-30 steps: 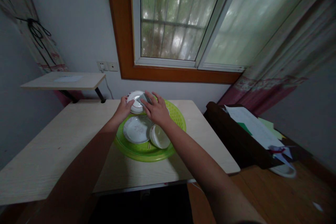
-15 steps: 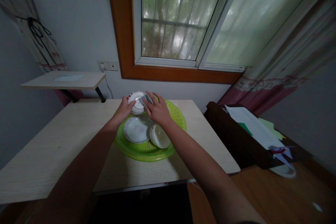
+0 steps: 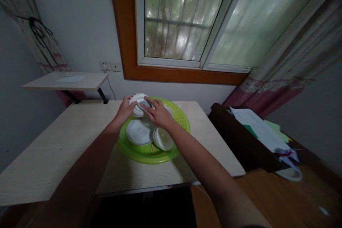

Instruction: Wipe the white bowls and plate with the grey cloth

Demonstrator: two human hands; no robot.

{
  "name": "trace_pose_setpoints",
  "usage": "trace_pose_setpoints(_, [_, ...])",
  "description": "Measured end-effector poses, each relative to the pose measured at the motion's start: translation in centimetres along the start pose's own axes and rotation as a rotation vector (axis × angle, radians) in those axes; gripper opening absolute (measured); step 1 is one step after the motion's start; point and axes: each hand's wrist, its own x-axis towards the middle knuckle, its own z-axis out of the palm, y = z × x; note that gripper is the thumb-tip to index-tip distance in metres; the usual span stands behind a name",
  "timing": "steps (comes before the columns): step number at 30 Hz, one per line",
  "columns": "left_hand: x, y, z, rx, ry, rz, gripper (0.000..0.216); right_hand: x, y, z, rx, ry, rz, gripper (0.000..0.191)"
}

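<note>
My left hand (image 3: 125, 111) grips the left rim of a white bowl (image 3: 136, 112) with a red floral pattern, its thumb lying over the near face. The bowl is tilted above the back of a round green basin (image 3: 149, 159). In my right hand (image 3: 159, 114) is a grey scrubbing pad (image 3: 144, 105), pressed against the bowl's white surface. Below them in the basin lies a white plate (image 3: 139, 132). A second white bowl (image 3: 162, 139) rests on its side next to the plate, with chopsticks (image 3: 152, 146) partly showing beneath. Another white dish (image 3: 169, 111) is mostly hidden behind my right hand.
The basin sits on a pale wooden table (image 3: 80, 142). A small raised shelf (image 3: 66, 80) stands at the table's back left. To the right, a dark brown piece of furniture (image 3: 235, 139) holds papers (image 3: 259, 131). A window (image 3: 176, 17) is behind the table.
My right hand has slid the grey pad slightly left and down across the bowl. The left hand keeps its hold on the rim, and the other dishes stay where they were.
</note>
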Motion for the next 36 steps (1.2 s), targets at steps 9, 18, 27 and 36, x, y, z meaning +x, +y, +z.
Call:
trace_pose_setpoints(9, [-0.3, 1.0, 0.2, -0.240, 0.002, -0.050, 0.053, 0.0, -0.2, 0.2, 0.009, -0.009, -0.050, 0.043])
trace_pose_setpoints(18, [0.7, 0.8, -0.2, -0.216, 0.261, -0.162, 0.033, 0.1, -0.2, 0.2, -0.055, 0.014, 0.014, 0.040])
trace_pose_setpoints(27, [0.3, 0.8, 0.0, -0.201, 0.188, -0.186, 0.023, 0.0, -1.0, -0.1, -0.027, -0.051, -0.166, 0.038])
trace_pose_setpoints(36, [0.5, 0.5, -0.2, -0.258, 0.217, -0.171, 0.020, 0.0, -0.5, -0.3, -0.069, 0.003, 0.010, 0.039])
